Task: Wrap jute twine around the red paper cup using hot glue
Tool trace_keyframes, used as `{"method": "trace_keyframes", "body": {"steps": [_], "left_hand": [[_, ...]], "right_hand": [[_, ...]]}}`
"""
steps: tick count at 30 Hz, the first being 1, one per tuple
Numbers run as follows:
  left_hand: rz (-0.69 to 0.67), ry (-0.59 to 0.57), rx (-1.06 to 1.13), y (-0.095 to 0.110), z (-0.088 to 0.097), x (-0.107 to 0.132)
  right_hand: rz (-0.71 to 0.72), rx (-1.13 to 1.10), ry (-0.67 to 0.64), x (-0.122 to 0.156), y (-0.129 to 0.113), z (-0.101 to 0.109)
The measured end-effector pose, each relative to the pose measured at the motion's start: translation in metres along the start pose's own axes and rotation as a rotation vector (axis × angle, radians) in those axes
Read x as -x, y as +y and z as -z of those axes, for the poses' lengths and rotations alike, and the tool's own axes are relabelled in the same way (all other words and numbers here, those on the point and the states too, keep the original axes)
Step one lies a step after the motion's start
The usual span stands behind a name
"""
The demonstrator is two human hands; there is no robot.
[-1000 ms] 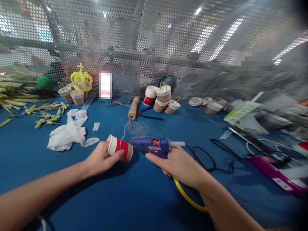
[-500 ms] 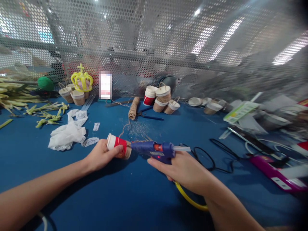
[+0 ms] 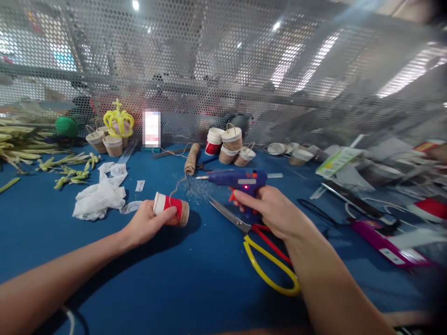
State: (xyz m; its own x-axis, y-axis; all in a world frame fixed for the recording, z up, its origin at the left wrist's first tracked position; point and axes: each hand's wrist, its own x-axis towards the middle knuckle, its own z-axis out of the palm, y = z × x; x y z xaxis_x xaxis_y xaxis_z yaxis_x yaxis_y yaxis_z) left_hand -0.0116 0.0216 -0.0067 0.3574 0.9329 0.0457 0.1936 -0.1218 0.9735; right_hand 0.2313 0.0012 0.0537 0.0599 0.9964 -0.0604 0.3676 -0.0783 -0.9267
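Observation:
My left hand (image 3: 146, 222) is wrapped round a red and white paper cup (image 3: 179, 207) lying on its side, its base end covered in brown twine. A loose strand runs from the cup up to a twine roll (image 3: 192, 159) behind it. In my right hand (image 3: 267, 204) is a blue hot glue gun (image 3: 237, 178), with a red light lit and a clear glue stick out of its back. Its nozzle points left, above and apart from the cup. Below the gun lie scissors (image 3: 230, 217) with red and yellow handles, partly behind my right wrist.
White crumpled tissue (image 3: 99, 199) lies to the left. Along the back stand several twine-wrapped cups (image 3: 232, 138), a yellow crown (image 3: 118, 121) and a phone (image 3: 151, 128). A purple power strip (image 3: 387, 244) and cables are at the right. A perforated metal screen (image 3: 195, 70) rises behind.
The glue gun has moved away from the cup, up and to the right, and the scissors now show beneath it. My left hand still holds the cup in nearly the same place.

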Motion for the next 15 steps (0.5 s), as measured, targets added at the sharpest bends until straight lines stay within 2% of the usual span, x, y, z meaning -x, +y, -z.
{"method": "trace_keyframes", "body": {"steps": [3, 6, 10, 15], "left_hand": [[-0.024, 0.04, 0.004, 0.0, 0.003, 0.001], [-0.04, 0.063, 0.009, 0.0, 0.005, 0.001], [-0.047, 0.053, 0.024, 0.002, 0.005, 0.001], [-0.051, 0.04, 0.024, 0.003, 0.004, 0.001]], "right_hand": [[-0.069, -0.094, 0.111, -0.021, 0.007, 0.006], [-0.139, -0.06, 0.151, -0.041, 0.017, 0.009], [-0.241, 0.056, 0.141, -0.057, 0.032, 0.008], [-0.325, 0.27, 0.119, -0.062, 0.044, 0.005]]}}
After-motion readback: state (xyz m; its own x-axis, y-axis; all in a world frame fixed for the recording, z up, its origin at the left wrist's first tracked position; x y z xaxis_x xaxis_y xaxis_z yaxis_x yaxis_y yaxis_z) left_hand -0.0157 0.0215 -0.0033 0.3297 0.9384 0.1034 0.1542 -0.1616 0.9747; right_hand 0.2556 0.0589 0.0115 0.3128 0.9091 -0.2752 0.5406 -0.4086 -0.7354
